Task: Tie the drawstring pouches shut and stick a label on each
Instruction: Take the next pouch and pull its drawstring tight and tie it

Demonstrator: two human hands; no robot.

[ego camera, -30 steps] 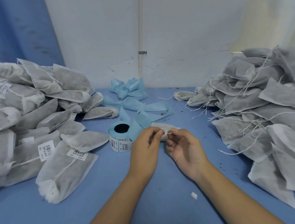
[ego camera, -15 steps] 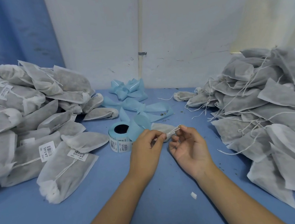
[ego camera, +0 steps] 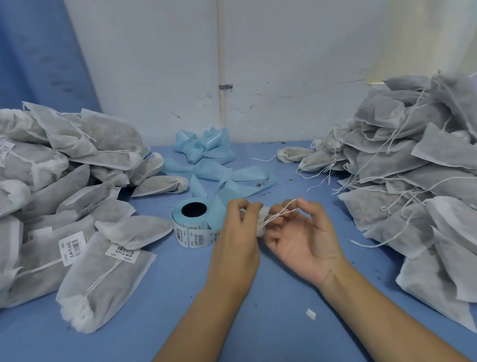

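Pouch (ego camera: 261, 228) gripped in left hand (ego camera: 236, 238), right hand (ego camera: 304, 238) pinching its drawstring (ego camera: 280, 213), filled pouches (ego camera: 431, 180) heaped beside.

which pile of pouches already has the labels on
The left pile: several of its pouches carry white barcode labels on the front. No pouch in the right pile shows a label.

Matt fibrous cloth pouches (ego camera: 105, 277), glossy paper label roll (ego camera: 195, 227).
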